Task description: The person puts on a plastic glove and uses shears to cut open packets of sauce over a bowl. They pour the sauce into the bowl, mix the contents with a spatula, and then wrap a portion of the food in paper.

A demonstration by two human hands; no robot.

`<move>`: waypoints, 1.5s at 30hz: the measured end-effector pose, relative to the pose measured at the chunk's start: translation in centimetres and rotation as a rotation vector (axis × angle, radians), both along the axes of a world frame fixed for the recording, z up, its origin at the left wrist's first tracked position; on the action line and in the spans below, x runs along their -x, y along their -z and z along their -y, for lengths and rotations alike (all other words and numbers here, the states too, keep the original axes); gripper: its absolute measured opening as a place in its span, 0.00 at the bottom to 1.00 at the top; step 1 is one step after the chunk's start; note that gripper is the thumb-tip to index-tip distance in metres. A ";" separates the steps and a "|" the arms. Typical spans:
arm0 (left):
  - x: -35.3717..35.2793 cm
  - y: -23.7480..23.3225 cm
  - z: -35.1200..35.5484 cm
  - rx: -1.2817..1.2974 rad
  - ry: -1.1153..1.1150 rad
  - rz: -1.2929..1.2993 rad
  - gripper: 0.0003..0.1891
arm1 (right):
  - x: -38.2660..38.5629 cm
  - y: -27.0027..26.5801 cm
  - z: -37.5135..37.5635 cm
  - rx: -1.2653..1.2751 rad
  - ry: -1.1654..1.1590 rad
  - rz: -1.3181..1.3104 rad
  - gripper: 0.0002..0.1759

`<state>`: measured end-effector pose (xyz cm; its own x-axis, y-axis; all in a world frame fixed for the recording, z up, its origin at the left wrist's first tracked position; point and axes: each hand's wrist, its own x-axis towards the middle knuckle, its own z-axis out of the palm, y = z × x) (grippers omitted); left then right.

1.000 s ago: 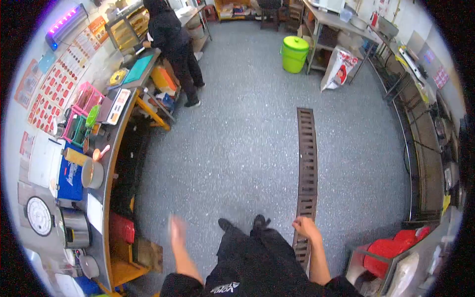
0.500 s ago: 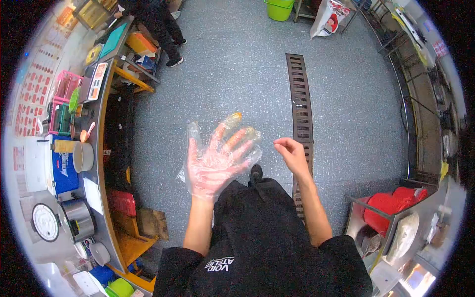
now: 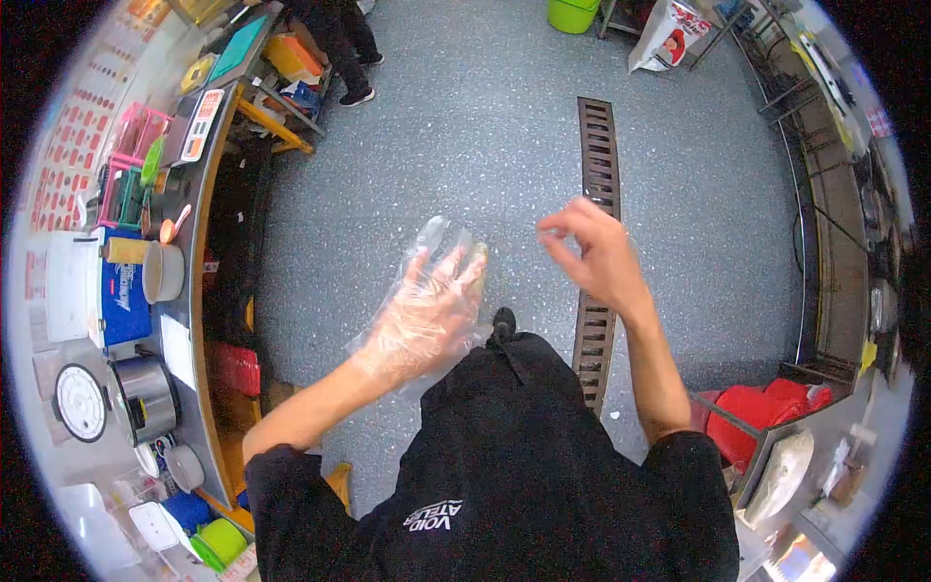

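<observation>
A clear plastic disposable glove [image 3: 398,335] covers my left hand [image 3: 427,310], which is raised over the floor with its fingers apart. The glove's fingertips hang loose past my fingers, and a yellowish-green stain marks one of them. Off to the right, my bare right hand [image 3: 601,252] is held up with the fingers curled and the thumb close to the index fingertip. Nothing shows between those fingertips. The two hands are apart from each other, above the speckled grey floor [image 3: 465,136].
The left counter carries a scale [image 3: 202,126], a blue box [image 3: 126,291], a white tub [image 3: 163,272] and a steel pot [image 3: 144,393]. A floor drain [image 3: 599,165] runs ahead. Red items [image 3: 766,417] sit in a bin at right. Another person's legs [image 3: 339,48] stand ahead-left.
My left hand has turned and its fingers have drawn closer together, the glove slipping looser at the tips. My right hand has risen slightly and moved right. The view has shifted a little.
</observation>
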<state>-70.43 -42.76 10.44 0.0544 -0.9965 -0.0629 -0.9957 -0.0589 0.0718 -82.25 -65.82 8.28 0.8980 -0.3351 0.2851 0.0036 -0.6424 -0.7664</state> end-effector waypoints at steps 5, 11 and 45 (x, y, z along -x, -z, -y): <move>0.0 0.1 -0.7 0.079 0.097 -0.017 0.24 | -2.4 -3.4 -2.3 0.285 -0.403 0.010 0.09; 0.5 -1.4 -0.7 0.095 0.102 -0.015 0.24 | -3.4 -3.3 -3.4 0.449 -0.503 -0.024 0.08; -0.1 -3.1 -1.5 0.152 -0.059 -0.006 0.24 | -4.9 -3.7 -2.8 0.556 -0.463 0.115 0.12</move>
